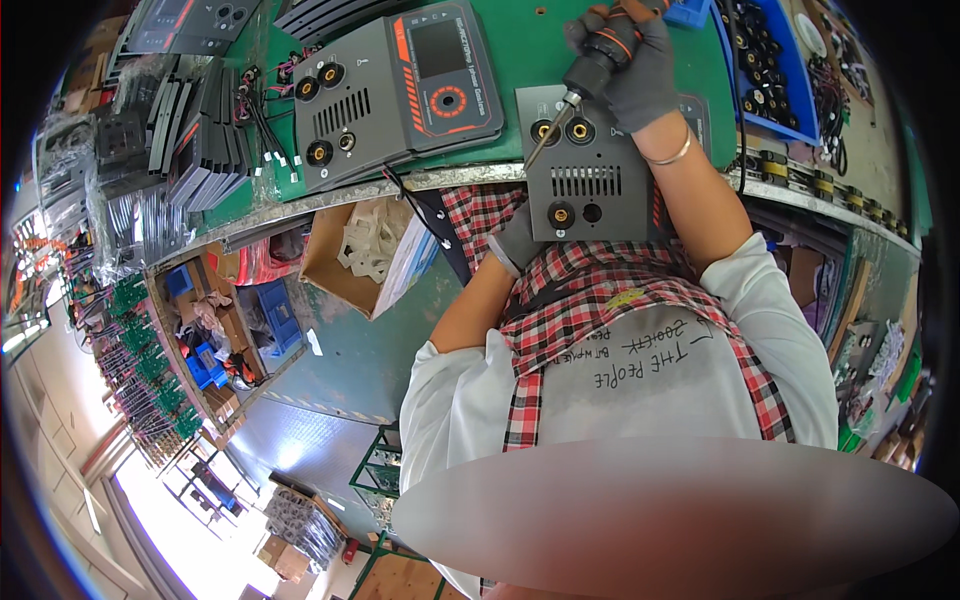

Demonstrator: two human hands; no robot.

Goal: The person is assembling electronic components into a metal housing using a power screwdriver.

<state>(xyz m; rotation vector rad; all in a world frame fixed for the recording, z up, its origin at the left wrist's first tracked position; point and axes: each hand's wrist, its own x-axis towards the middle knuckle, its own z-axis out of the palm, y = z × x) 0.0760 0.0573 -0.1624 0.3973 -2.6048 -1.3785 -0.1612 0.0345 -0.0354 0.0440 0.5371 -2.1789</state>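
My right hand point(640, 75), in a dark grey glove, is wrapped round a black and orange power screwdriver point(600, 60). Its long bit slants down to the left, with the tip by the left edge of a grey front panel point(590, 160). Round brass-centred sockets, a slotted vent and one open hole show on that panel, which overhangs the bench edge towards my apron. Against its lower left edge is my gloved left hand point(516, 240), closed on the panel, with the fingertips hidden. The right forearm covers part of the panel's right side.
A similar finished-looking panel point(400, 95) lies on the green bench mat point(525, 60) at left. Beyond it are stacked grey panels point(205, 140) and thin cables point(262, 125). A blue bin point(775, 70) of black sockets stands at right. Below the bench sits an open carton point(330, 255).
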